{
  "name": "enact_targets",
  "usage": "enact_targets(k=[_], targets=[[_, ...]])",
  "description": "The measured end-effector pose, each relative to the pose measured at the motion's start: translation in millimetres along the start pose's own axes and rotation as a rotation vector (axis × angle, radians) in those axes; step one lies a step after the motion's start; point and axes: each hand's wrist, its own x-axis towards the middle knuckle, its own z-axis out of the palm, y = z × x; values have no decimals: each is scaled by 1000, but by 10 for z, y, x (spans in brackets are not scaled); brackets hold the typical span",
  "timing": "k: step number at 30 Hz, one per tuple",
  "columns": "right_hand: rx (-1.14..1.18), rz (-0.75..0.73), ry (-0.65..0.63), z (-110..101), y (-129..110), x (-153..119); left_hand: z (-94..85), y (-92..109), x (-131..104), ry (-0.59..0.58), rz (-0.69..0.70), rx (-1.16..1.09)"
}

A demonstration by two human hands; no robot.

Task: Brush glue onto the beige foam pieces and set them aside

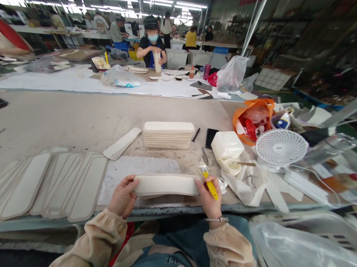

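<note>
A long cream panel with rounded ends (167, 185) is stretched between my two hands above the table's front edge. More layers show along its lower edge; how many cannot be made out. My left hand (125, 195) pinches its left end, thumb on top. My right hand (211, 198) grips the right end and also keeps hold of a yellow-handled tool (211, 186), whose pale tip points away from me. Beneath the panel lies a whitish sheet (146, 166). Beyond it stands a neat stack of similar panels (168, 134), with a few loose panels (122, 143) to its left.
Overlapping panels (27, 186) fan out at the front left. On the right are scissors (207, 158), a black phone (211, 137), a white plastic container (228, 146), fabric scraps (254, 186), a white fan (280, 148) and an orange bag (252, 118). A co-worker (152, 43) handles a panel across the table.
</note>
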Motion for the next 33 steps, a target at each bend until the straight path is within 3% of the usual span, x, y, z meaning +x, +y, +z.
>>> enact_targets(k=[8,13,18,20,33], targets=[[-27,-18,48,-61,-88,-24,2,51,-80,-36,-27,26],[-8,-20,78,-97,-80,-33,0,82,-138,-64,-66,-74],[20,-34,73,-132,-112,-37,-18,121,-257,-274,-418,-31],[30,-30,74,-150,-121,-38,-35,107,-296,-305,-495,-16],[42,-45,103,-207,-126,-37,-14,78,-380,-261,-398,-2]])
